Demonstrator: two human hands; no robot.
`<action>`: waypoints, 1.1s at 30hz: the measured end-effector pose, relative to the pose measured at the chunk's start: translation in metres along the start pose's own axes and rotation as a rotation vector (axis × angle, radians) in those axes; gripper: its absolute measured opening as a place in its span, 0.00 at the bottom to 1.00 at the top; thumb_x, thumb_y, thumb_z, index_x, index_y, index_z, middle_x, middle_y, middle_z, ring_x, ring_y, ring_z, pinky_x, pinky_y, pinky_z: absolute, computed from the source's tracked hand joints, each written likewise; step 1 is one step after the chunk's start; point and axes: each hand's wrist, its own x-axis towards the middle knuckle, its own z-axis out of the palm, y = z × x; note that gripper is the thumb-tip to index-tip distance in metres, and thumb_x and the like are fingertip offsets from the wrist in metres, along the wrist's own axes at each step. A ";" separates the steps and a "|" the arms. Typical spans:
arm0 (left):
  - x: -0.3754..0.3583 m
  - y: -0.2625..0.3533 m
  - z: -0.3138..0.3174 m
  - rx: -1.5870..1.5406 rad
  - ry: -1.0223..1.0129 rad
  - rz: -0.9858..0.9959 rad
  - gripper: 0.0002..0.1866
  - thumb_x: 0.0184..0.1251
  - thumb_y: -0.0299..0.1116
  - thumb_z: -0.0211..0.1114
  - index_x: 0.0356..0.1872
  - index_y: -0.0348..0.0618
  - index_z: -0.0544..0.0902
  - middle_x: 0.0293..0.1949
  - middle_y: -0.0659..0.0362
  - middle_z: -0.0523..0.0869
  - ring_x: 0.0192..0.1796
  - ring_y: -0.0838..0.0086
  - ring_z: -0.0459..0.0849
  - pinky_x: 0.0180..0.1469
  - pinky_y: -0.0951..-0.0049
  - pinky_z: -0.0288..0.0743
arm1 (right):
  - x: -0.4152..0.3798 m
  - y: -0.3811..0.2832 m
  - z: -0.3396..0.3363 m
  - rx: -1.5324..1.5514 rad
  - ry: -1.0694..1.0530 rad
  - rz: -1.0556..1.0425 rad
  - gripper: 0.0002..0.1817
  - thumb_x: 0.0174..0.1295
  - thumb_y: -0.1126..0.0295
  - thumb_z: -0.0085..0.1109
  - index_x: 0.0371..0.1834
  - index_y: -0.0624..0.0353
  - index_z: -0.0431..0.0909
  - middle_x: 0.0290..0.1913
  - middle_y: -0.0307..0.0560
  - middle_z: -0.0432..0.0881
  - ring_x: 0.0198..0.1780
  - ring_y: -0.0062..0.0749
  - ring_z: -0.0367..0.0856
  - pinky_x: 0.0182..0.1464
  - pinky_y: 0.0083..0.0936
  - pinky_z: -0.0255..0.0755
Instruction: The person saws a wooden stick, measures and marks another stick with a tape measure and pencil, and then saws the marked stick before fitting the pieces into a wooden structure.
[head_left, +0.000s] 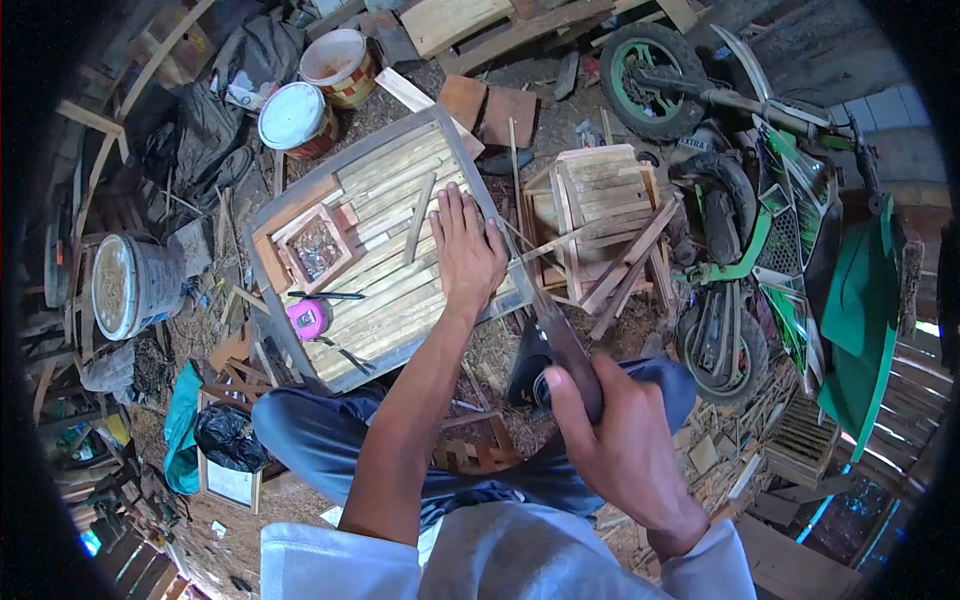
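Note:
My left hand (pixel 466 255) lies flat, fingers stretched out, on a wooden slatted panel (pixel 390 290) with a grey frame. Beside its fingertips is a loose wooden strip (pixel 420 217). My right hand (pixel 625 440) is wrapped round the dark handle of what looks like a handsaw (pixel 572 355). Its thin blade shows almost edge-on near the panel's right edge, so its teeth cannot be made out. On the panel sit a small square wooden frame (pixel 318 248), a pink tape measure (pixel 308 318) and a black pen (pixel 327 295).
To the right stands a slatted wooden crate (pixel 600 205) with loose sticks against it. Beyond it is a green motorbike (pixel 750 230). Buckets (pixel 292 115) stand at the upper left, another bucket (pixel 135 285) further left. Wood scraps litter the ground round my crossed legs.

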 end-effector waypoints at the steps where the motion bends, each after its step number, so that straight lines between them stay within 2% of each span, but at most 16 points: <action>1: -0.001 0.001 0.000 0.003 -0.008 -0.002 0.29 0.72 0.39 0.47 0.68 0.26 0.65 0.76 0.41 0.55 0.80 0.52 0.46 0.79 0.50 0.38 | 0.008 -0.005 0.000 -0.008 -0.001 0.002 0.19 0.69 0.60 0.58 0.31 0.69 0.75 0.20 0.63 0.74 0.20 0.53 0.75 0.25 0.38 0.65; 2: 0.001 0.002 -0.002 0.004 -0.009 -0.002 0.29 0.72 0.39 0.47 0.68 0.26 0.65 0.76 0.41 0.54 0.80 0.52 0.46 0.79 0.50 0.38 | 0.015 -0.010 0.000 -0.019 0.003 -0.002 0.19 0.69 0.60 0.59 0.31 0.69 0.75 0.21 0.65 0.74 0.21 0.57 0.76 0.26 0.39 0.66; 3: 0.001 0.002 -0.003 0.004 -0.013 -0.003 0.30 0.72 0.38 0.47 0.68 0.26 0.65 0.76 0.41 0.54 0.80 0.52 0.45 0.79 0.49 0.38 | 0.026 0.002 0.009 0.031 0.057 0.014 0.19 0.69 0.61 0.58 0.31 0.69 0.74 0.20 0.64 0.75 0.21 0.55 0.75 0.27 0.39 0.67; 6: 0.005 0.002 -0.004 -0.014 -0.034 -0.008 0.30 0.72 0.38 0.46 0.68 0.26 0.64 0.77 0.41 0.53 0.80 0.52 0.45 0.79 0.48 0.38 | 0.031 0.049 0.027 0.017 0.045 0.001 0.16 0.69 0.62 0.58 0.35 0.68 0.76 0.20 0.63 0.78 0.24 0.62 0.79 0.27 0.42 0.72; 9: 0.004 0.001 -0.004 -0.015 -0.055 -0.021 0.30 0.73 0.39 0.45 0.69 0.25 0.64 0.77 0.41 0.52 0.80 0.52 0.44 0.79 0.49 0.37 | 0.020 0.064 0.031 0.035 0.109 0.054 0.15 0.69 0.63 0.58 0.32 0.65 0.76 0.19 0.58 0.76 0.18 0.52 0.74 0.25 0.35 0.68; 12: 0.004 0.001 -0.002 0.002 -0.036 -0.003 0.29 0.73 0.38 0.46 0.68 0.26 0.65 0.76 0.41 0.54 0.80 0.51 0.46 0.78 0.48 0.38 | 0.008 0.075 0.040 0.014 0.120 0.044 0.13 0.69 0.64 0.59 0.35 0.64 0.78 0.18 0.55 0.75 0.16 0.44 0.71 0.24 0.32 0.67; 13: 0.004 0.001 -0.003 0.012 -0.042 -0.005 0.29 0.73 0.38 0.46 0.68 0.26 0.65 0.76 0.41 0.54 0.80 0.52 0.46 0.78 0.48 0.38 | 0.004 0.066 0.040 -0.010 0.082 0.097 0.12 0.69 0.64 0.58 0.37 0.64 0.79 0.17 0.54 0.75 0.17 0.42 0.74 0.25 0.33 0.67; 17: 0.005 0.000 -0.002 0.016 -0.061 -0.007 0.29 0.73 0.39 0.46 0.68 0.27 0.65 0.77 0.42 0.53 0.80 0.52 0.46 0.78 0.48 0.37 | 0.013 0.061 0.057 0.042 0.127 0.076 0.11 0.69 0.65 0.58 0.35 0.64 0.79 0.18 0.55 0.76 0.19 0.44 0.80 0.25 0.34 0.70; 20: 0.004 0.001 -0.002 0.026 -0.040 0.001 0.29 0.73 0.39 0.46 0.68 0.27 0.65 0.77 0.42 0.53 0.80 0.52 0.46 0.78 0.48 0.37 | 0.073 0.091 0.095 -0.002 0.186 -0.071 0.10 0.68 0.66 0.58 0.37 0.64 0.81 0.18 0.54 0.77 0.19 0.43 0.80 0.25 0.32 0.70; 21: 0.006 -0.002 0.000 0.018 -0.036 0.000 0.29 0.73 0.40 0.46 0.68 0.28 0.66 0.77 0.42 0.53 0.80 0.52 0.47 0.78 0.48 0.37 | 0.070 0.088 0.091 0.011 0.177 -0.049 0.10 0.68 0.66 0.58 0.39 0.63 0.81 0.18 0.54 0.77 0.18 0.41 0.80 0.25 0.32 0.70; 23: 0.013 -0.002 0.000 0.036 -0.025 -0.005 0.29 0.73 0.40 0.46 0.68 0.28 0.67 0.77 0.42 0.54 0.80 0.52 0.47 0.78 0.49 0.37 | 0.053 0.075 0.078 0.027 0.132 -0.014 0.10 0.67 0.67 0.59 0.42 0.63 0.82 0.19 0.53 0.78 0.18 0.39 0.79 0.25 0.31 0.70; 27: 0.004 0.001 -0.001 0.043 -0.048 -0.018 0.29 0.73 0.41 0.46 0.67 0.27 0.67 0.76 0.42 0.55 0.80 0.53 0.47 0.78 0.49 0.38 | -0.037 0.084 0.037 -0.049 0.066 0.097 0.12 0.67 0.69 0.59 0.47 0.63 0.83 0.18 0.50 0.77 0.17 0.32 0.78 0.25 0.28 0.71; 30: 0.005 -0.001 0.000 0.052 -0.035 -0.012 0.29 0.73 0.40 0.46 0.68 0.27 0.67 0.76 0.42 0.55 0.80 0.53 0.48 0.78 0.49 0.38 | -0.021 0.095 0.048 0.028 0.125 0.024 0.09 0.66 0.70 0.60 0.44 0.63 0.84 0.18 0.50 0.77 0.17 0.30 0.77 0.25 0.28 0.71; 31: 0.005 0.000 0.001 0.050 -0.029 -0.006 0.29 0.73 0.40 0.47 0.68 0.27 0.67 0.76 0.43 0.55 0.80 0.53 0.48 0.78 0.49 0.39 | 0.002 0.096 0.059 0.067 0.111 0.102 0.10 0.67 0.67 0.59 0.39 0.64 0.83 0.19 0.54 0.78 0.18 0.33 0.79 0.27 0.30 0.73; 33: 0.006 0.000 0.002 0.029 -0.002 0.008 0.29 0.73 0.40 0.47 0.68 0.27 0.67 0.76 0.43 0.56 0.80 0.53 0.49 0.78 0.48 0.39 | 0.057 0.109 0.093 0.182 0.227 -0.109 0.17 0.69 0.62 0.58 0.29 0.66 0.80 0.14 0.42 0.70 0.18 0.21 0.67 0.23 0.27 0.63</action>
